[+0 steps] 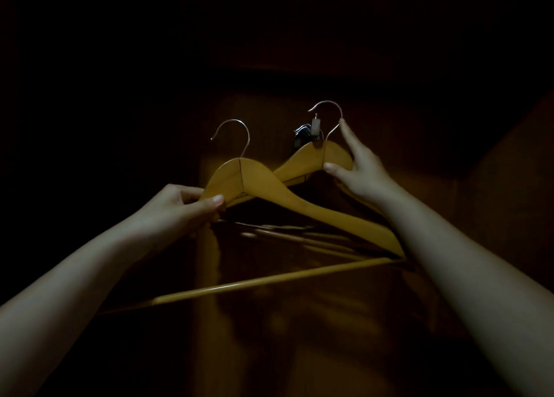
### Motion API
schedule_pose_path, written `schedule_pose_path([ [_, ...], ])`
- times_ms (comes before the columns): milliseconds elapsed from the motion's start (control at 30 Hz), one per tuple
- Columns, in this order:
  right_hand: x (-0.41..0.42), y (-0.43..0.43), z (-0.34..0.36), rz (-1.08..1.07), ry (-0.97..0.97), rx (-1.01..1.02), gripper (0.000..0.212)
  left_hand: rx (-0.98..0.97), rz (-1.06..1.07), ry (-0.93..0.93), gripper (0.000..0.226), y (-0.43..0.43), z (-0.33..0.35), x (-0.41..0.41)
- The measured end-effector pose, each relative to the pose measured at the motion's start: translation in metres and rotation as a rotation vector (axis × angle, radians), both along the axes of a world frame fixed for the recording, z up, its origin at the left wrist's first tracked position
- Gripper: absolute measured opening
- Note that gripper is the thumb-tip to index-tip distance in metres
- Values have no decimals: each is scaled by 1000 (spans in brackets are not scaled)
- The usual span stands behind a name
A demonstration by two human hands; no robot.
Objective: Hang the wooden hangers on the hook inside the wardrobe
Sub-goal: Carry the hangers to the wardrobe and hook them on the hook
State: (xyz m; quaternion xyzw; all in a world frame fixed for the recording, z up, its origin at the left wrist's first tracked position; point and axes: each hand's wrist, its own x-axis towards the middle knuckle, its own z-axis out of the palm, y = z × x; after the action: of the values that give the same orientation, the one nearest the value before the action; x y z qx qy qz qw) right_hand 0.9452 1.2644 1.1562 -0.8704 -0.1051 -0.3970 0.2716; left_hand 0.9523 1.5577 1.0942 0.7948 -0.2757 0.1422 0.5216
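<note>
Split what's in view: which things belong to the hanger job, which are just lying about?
Job:
near hanger, gripped by left hand
far hanger, pinched by right hand
wall hook, with the far hanger's wire hook at it

Lying about:
only the wardrobe back panel; the rest is too dark to tell

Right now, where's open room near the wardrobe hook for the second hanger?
Bare wardrobe panel shows left of the wardrobe hook, between it and the wire loop of the near hanger. Right of the hook is crowded by the far hanger and the right hand.
</note>
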Motion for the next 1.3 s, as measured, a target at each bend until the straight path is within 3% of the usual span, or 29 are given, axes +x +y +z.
schedule_pose_path([
  [167,24,12,-3,-7,116,-32,84,-9,37,2,28,8,5,3],
  [667,-6,25,-22,-493,346,-247,75,38,-18,-24,25,22,-8,-22],
  [867,-56,41,-38,-260,93,-245,59,135,-106,-78,34,24,-6,-31],
  [1033,-102,70,-44,-38,110,-352,58,163,-170,-118,28,8,-1,-37],
  [1200,-122,83,-49,-215,18,-521,87,169,-212,-136,29,-15,16,-38],
  [1300,-119,73,-51,-284,-120,-519,90,158,-253,-148,25,-31,29,-38],
])
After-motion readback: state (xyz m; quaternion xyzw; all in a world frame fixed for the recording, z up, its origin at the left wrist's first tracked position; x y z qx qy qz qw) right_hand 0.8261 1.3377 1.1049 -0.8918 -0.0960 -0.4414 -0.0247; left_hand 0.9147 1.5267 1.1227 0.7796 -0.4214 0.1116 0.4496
